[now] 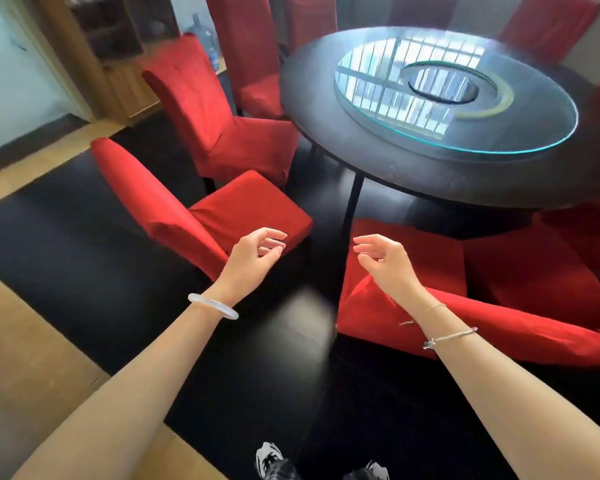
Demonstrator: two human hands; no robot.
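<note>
- Far left, a wooden cabinet point(118, 46) stands blurred, its shelves too soft to read. A water bottle point(201, 29) shows beside it, its lower half hidden behind a red chair back.
- The left chair point(253, 206), covered in red cloth, stands near left of the table with its legs out of sight.
- The left hand point(253, 258) hangs over the near corner of that chair's seat, fingers loosely curled and holding nothing. Whether it touches the cloth cannot be told. A pale bangle point(212, 305) circles the wrist.
- A pale smear point(305, 317) on the dark floor between the forearms is too blurred to identify.
- Two shoes point(274, 460) are cut off by the bottom edge.
- The right hand point(385, 261) is relaxed and empty, fingers slightly bent, above the right chair point(499, 323), whose red back runs out of frame at right.
- The round dark table point(395, 168) carries a glass turntable point(378, 109) full of window reflections, and its far rim dissolves in blur.
</note>
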